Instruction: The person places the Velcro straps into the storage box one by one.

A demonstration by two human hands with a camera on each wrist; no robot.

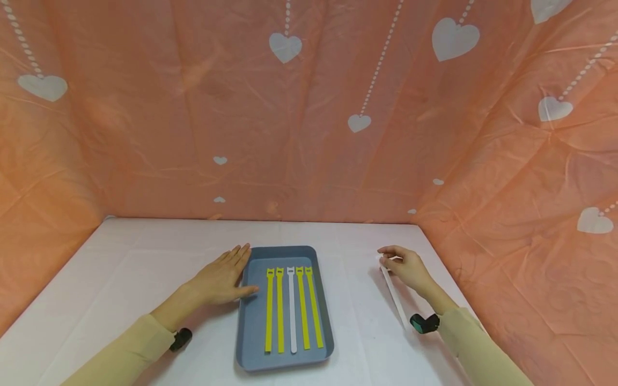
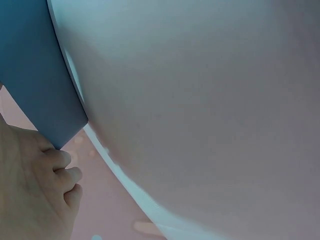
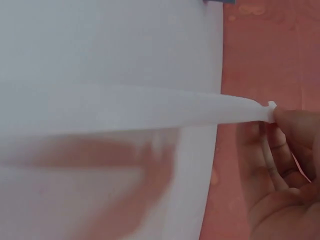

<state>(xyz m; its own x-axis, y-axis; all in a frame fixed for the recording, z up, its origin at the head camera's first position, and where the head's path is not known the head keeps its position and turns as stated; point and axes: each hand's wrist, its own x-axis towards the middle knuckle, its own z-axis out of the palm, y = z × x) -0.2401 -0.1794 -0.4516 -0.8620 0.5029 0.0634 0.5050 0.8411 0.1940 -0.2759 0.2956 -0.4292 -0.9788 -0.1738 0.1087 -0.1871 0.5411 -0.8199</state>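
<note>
A grey-blue tray [image 1: 251,343] lies on the table with several yellow cable ties [image 1: 281,316] and one white cable tie [image 1: 292,316] side by side in it, their slotted heads at the far end. My left hand [image 1: 224,279] rests against the tray's left side, fingers straight, thumb reaching over the rim; in the left wrist view the hand [image 2: 37,175] is by the tray's outer wall [image 2: 40,65]. Right of the tray, my right hand [image 1: 407,268] pinches a second white cable tie [image 1: 395,297] near its head, between thumb and fingers. In the right wrist view this tie [image 3: 200,107] stretches leftward from the fingertips.
A white cloth covers the table [image 1: 140,268]. An orange curtain [image 1: 309,177] with white hearts encloses the back and both sides. Dark wrist cameras [image 1: 425,323] sit below both wrists.
</note>
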